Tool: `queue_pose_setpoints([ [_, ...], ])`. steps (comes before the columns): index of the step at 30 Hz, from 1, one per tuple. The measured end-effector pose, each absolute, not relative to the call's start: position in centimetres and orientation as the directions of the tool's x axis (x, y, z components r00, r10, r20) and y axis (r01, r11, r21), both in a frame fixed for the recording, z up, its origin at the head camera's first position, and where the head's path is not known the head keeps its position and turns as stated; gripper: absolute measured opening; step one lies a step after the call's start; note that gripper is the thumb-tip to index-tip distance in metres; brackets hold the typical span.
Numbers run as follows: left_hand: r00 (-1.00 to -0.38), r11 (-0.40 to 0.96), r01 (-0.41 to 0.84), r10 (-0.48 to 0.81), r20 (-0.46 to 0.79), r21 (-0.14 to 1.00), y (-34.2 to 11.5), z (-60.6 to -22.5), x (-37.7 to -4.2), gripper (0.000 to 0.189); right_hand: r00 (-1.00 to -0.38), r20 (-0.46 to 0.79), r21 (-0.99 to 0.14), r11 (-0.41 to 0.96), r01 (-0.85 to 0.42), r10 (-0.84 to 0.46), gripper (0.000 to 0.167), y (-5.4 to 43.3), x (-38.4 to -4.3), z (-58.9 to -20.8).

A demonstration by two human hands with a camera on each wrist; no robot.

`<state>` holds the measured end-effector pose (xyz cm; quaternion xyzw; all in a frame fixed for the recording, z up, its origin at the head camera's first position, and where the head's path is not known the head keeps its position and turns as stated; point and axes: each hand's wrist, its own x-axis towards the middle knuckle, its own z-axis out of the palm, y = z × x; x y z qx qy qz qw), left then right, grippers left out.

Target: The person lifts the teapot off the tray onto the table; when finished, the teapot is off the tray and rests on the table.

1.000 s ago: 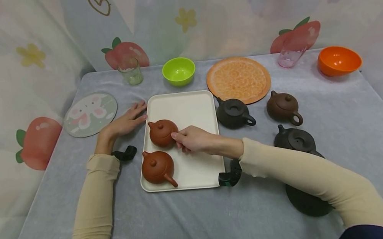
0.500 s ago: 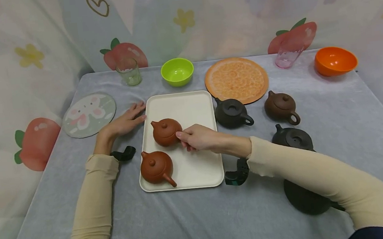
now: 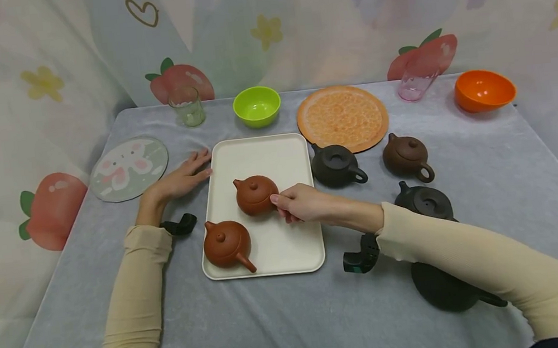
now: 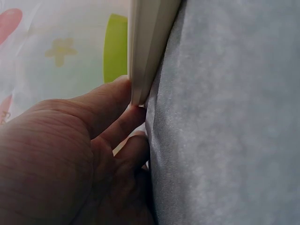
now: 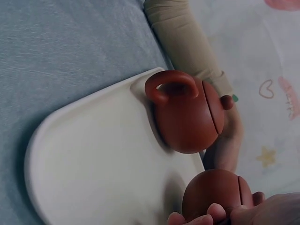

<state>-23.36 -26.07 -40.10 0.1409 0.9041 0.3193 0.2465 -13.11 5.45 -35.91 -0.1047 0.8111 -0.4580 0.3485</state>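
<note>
My right hand (image 3: 302, 202) pinches the handle end of a reddish-brown clay teapot (image 3: 256, 194) over the middle of a cream tray (image 3: 257, 156). Its handle is hidden by my fingers, and whether its base touches the tray I cannot tell. A second reddish-brown teapot (image 3: 227, 243) sits at the tray's front left, its handle (image 5: 171, 84) plain in the right wrist view. My left hand (image 3: 178, 178) rests on the cloth at the tray's left side. In the left wrist view, the thumb (image 4: 110, 96) touches the tray's rim (image 4: 150, 42), with fairly straight fingers.
Right of the tray stand a black teapot (image 3: 336, 165), a dark brown teapot (image 3: 405, 156) and more black teapots (image 3: 425, 202), partly behind my sleeve. Behind are a green bowl (image 3: 257, 109), orange mat (image 3: 342, 118), pink glass (image 3: 414, 85), orange bowl (image 3: 485, 91), greenish glass (image 3: 188, 110); left, a rabbit mat (image 3: 129, 169).
My right hand has moved to the right with the pinched teapot, from the tray's left side toward its middle. My left hand and the front teapot have stayed put.
</note>
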Motion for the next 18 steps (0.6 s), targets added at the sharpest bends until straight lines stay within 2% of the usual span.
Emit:
queue_pose_setpoints([
  [18, -0.838, 0.759, 0.108, 0.417, -0.352, 0.643, -26.2, -40.3, -23.4, 0.067, -0.751, -0.471, -0.810, 0.564, 0.160, -0.463, 0.044, 9.1, -12.3, -36.3],
])
